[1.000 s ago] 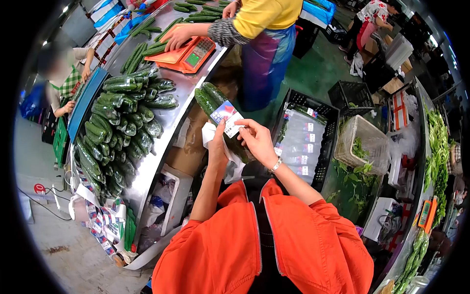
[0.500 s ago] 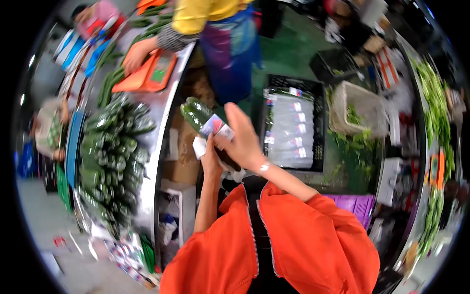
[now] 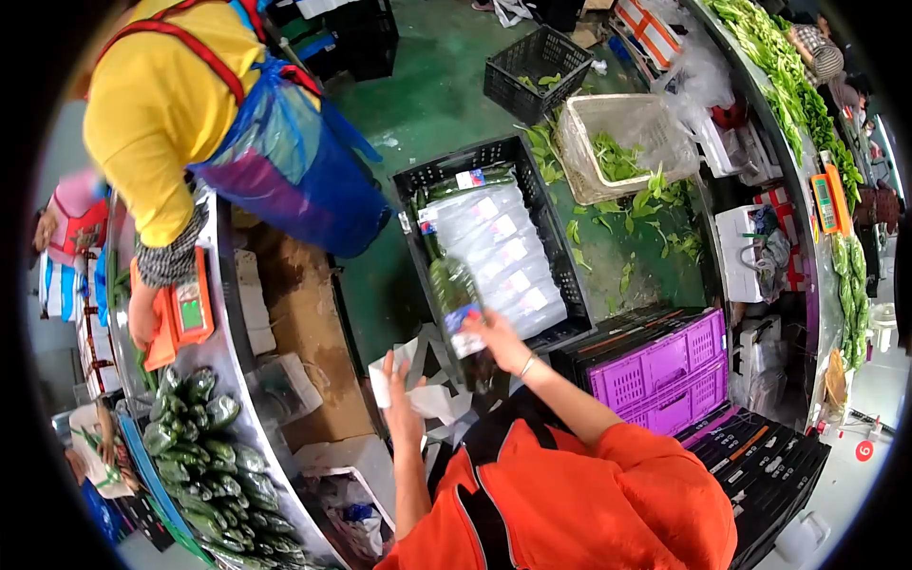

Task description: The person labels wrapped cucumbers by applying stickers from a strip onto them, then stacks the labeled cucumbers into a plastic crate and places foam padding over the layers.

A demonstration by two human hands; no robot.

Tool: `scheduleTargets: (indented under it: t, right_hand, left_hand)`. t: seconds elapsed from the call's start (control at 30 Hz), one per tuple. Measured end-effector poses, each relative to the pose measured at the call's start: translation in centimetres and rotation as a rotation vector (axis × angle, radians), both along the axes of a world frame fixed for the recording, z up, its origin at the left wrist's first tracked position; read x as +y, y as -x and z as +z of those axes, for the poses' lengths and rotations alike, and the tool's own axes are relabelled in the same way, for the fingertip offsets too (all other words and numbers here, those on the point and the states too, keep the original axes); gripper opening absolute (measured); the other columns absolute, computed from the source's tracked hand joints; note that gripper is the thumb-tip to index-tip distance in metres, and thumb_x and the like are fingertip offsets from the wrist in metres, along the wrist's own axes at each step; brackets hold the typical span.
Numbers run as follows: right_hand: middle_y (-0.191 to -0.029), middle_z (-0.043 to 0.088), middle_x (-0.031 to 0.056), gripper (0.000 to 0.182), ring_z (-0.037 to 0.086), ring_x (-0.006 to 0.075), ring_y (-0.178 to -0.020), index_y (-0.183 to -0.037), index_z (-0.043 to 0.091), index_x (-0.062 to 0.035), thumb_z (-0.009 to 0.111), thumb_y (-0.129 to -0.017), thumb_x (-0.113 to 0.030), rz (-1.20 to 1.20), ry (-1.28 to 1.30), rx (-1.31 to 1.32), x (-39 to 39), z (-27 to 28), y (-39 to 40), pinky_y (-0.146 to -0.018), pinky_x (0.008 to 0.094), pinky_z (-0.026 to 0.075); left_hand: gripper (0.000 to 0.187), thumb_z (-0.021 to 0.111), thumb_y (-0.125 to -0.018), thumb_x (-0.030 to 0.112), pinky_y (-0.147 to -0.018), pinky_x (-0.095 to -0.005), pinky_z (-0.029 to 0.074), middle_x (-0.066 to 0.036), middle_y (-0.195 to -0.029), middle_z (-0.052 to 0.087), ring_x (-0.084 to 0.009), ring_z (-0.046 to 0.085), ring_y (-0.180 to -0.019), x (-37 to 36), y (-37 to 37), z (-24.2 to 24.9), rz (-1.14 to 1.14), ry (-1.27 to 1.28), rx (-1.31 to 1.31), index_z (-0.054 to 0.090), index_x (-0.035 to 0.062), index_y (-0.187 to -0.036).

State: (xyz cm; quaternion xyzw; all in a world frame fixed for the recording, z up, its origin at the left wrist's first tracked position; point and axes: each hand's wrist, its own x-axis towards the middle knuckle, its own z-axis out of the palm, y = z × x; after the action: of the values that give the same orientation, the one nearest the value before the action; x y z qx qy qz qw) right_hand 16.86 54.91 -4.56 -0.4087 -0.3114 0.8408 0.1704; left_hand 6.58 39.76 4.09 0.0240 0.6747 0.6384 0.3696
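Observation:
My right hand (image 3: 496, 344) grips a plastic-wrapped pack of cucumbers (image 3: 453, 290) with a printed label. The pack is tilted at the near left edge of a black crate (image 3: 581, 309). Inside that crate lie several wrapped packs (image 3: 499, 237) in a row, their labels facing up; a few more stand along its far and left sides. My left hand (image 3: 403, 404) is apart from the pack, its fingers around white paper (image 3: 383, 378). More white paper strips (image 3: 439, 401) hang beside it.
Wrapped cucumbers (image 3: 204, 465) are heaped on the metal table at left, near an orange scale (image 3: 180, 313). A co-worker (image 3: 157, 114) in yellow leans over it. Purple crates (image 3: 655, 366) stand at right; a whitish basket (image 3: 627, 104) holds leaves.
The cucumber pack has left my left hand and moved right to the black crate, held by my right hand. My view has turned, and the co-worker appears further left.

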Motion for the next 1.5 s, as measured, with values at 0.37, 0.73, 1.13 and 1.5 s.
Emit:
scheduleTargets:
  t: [0.37, 0.73, 1.13, 1.5]
  right_hand:
    - [-0.101, 0.06, 0.0017, 0.029, 0.055, 0.02, -0.093, -0.104, 0.055, -0.013, 0.049, -0.087, -0.036, -0.698, 0.521, 0.263, 18.5, -25.9, 8.7, -0.088, 0.0389, 0.042]
    - [-0.116, 0.046, 0.0193, 0.062, 0.05, 0.0395, -0.102, -0.122, 0.034, -0.0099, 0.045, -0.082, -0.056, -0.5, 0.277, -0.327, 23.5, -32.5, 15.1, -0.075, 0.0587, 0.046]
    - [-0.094, 0.055, 0.0062, 0.026, 0.056, 0.0144, -0.078, -0.092, 0.06, -0.0053, 0.068, -0.068, -0.009, 0.917, -0.777, 0.539, 2.4, 3.9, 13.9, -0.068, 0.0265, 0.046]
    - [-0.09, 0.057, 0.0041, 0.027, 0.051, 0.0232, -0.086, -0.091, 0.06, -0.008, 0.066, -0.065, -0.016, 1.049, -1.464, 0.953, -15.1, 15.0, 15.7, -0.075, 0.0332, 0.041]
  left_hand:
    - [0.056, 0.026, -0.091, 0.049, -0.048, -0.0245, 0.033, -0.009, -0.068, 0.051, -0.0129, 0.041, -0.05, -8.7, -5.7, -6.9, 0.15, 0.284, -0.531, 0.028, 0.0087, -0.13]
    - [0.05, 0.039, -0.09, 0.037, -0.064, -0.0408, 0.044, -0.012, -0.083, 0.057, -0.0238, 0.053, -0.066, -17.0, -10.8, -8.9, 0.761, 0.173, -0.45, 0.034, 0.0047, -0.128]
    - [0.043, 0.051, -0.084, 0.013, -0.083, -0.039, 0.047, -0.02, -0.119, 0.05, -0.0306, 0.055, -0.102, -9.2, -1.3, 0.7, 0.404, -0.124, -0.106, 0.039, -0.006, -0.121]
    - [0.028, 0.048, -0.089, 0.021, -0.072, -0.0239, 0.043, 0.0, -0.09, 0.058, -0.007, 0.051, -0.08, -16.2, -0.6, 8.0, 0.365, -0.016, 0.182, 0.053, 0.0034, -0.11]
